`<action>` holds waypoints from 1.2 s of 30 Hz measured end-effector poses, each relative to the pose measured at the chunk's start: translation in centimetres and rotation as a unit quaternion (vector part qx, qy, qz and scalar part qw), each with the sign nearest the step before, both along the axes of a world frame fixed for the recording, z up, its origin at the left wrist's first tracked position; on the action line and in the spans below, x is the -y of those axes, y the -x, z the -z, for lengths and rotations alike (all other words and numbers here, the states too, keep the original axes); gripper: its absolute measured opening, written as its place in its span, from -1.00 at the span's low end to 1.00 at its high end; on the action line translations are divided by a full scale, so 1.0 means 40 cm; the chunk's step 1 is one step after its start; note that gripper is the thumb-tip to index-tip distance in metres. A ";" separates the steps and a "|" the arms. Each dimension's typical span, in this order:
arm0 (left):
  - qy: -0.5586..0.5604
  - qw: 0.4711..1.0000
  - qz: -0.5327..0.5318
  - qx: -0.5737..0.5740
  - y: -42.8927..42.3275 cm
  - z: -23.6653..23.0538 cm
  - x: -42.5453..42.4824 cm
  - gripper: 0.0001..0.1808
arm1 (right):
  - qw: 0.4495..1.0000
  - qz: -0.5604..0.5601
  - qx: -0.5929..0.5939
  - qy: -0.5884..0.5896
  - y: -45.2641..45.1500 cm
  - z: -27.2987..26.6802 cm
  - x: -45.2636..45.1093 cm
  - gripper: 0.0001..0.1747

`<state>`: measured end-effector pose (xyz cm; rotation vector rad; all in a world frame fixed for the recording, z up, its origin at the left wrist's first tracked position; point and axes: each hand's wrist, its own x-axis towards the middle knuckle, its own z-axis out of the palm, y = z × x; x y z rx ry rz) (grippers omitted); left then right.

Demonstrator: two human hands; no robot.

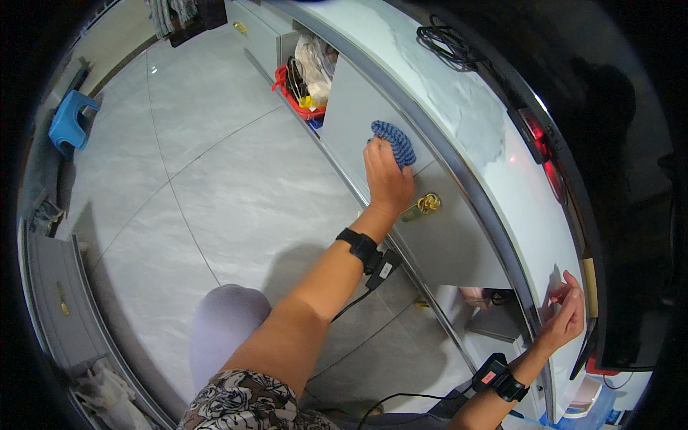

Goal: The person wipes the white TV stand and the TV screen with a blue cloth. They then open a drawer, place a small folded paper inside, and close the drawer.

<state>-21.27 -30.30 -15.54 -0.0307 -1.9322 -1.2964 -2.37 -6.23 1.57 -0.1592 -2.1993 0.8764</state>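
Note:
A blue knitted cloth [395,144] is bunched in my left hand [388,174], held against the grey front panel of a low cabinet [357,105]. Just below that hand is a gold rose-shaped knob [429,203] on the panel. My right hand [564,312] rests at the edge of the white marble-patterned top [516,188], its fingers apart and nothing visible in it. Black straps with small cabled devices circle both wrists.
A red basket [309,112] with bags and cords sits in an open cabinet bay. Coiled black cable [449,45] and a red-lit device [537,134] lie along the top, by a large black screen [623,188]. A blue plastic stool [72,121] stands across the tiled floor [215,150].

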 end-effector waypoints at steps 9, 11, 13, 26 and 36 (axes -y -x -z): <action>-0.068 0.992 -0.034 0.103 0.005 0.181 -0.013 -0.64 | 0.999 -0.029 0.001 0.015 0.000 0.002 -0.008 -0.62; -0.089 0.982 -0.005 0.167 -0.007 0.231 0.000 -0.66 | 1.000 -0.013 -0.003 -0.020 0.002 0.001 -0.011 -0.62; -0.039 0.972 0.058 0.223 -0.048 0.271 0.028 -0.68 | 0.999 -0.009 -0.010 -0.044 0.003 0.001 -0.012 -0.62; 0.131 0.967 -0.001 0.220 0.144 0.360 0.287 -0.53 | 0.999 0.026 -0.009 -0.043 0.000 0.003 -0.013 -0.62; 0.326 0.910 0.103 0.235 -0.006 0.403 0.148 -0.62 | 0.999 0.023 -0.036 0.004 -0.002 0.001 0.001 -0.63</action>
